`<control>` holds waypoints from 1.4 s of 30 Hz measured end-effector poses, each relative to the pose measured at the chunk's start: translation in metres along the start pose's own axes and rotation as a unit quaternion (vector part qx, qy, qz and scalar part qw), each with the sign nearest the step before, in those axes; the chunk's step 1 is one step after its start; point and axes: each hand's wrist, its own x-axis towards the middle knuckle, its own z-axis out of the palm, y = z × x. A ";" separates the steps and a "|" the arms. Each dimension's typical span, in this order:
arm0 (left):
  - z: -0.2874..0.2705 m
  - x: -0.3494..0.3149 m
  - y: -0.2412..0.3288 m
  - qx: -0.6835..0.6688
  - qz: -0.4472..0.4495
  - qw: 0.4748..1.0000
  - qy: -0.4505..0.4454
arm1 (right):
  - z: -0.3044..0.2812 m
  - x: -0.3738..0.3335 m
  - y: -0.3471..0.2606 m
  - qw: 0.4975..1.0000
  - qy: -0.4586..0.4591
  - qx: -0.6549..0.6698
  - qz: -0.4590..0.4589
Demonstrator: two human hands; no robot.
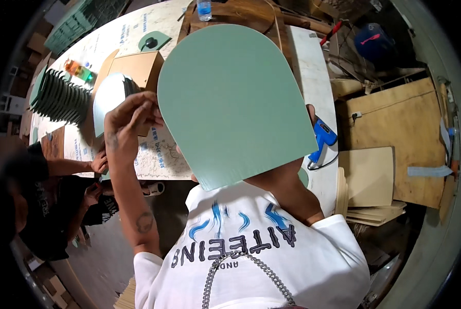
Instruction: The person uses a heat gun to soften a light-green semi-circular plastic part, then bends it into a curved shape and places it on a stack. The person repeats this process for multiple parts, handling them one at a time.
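Note:
I hold up a large green board point(230, 103) with a rounded top, tilted over the work table point(313, 67). My left hand point(130, 121) pinches the board's left edge with its fingers closed on it. My right forearm runs up behind the board from below. My right hand point(311, 114) is mostly hidden, and only fingers show at the board's right edge, gripping it. A blue glue gun point(323, 136) lies on the table just right of that hand.
A fanned row of green panels point(60, 95) stands at the left, beside a pale rounded panel point(107, 98) and a brown board point(138, 67). A co-worker's hand point(99, 164) rests on the table's left edge. Plywood sheets point(395, 129) lie at the right, and a water bottle point(203, 9) stands at the far end.

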 end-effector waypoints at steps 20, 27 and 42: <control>-0.003 -0.047 -0.051 -0.191 -0.034 0.940 0.281 | -0.300 -0.125 -0.195 0.144 0.774 -0.614 -0.048; -0.014 -0.036 -0.047 -0.238 0.022 0.932 0.272 | -0.350 -0.146 -0.234 0.238 0.744 -0.625 -0.006; -0.064 -0.084 -0.061 -0.171 0.024 0.909 0.379 | -0.243 -0.169 -0.282 0.159 0.707 -0.689 -0.027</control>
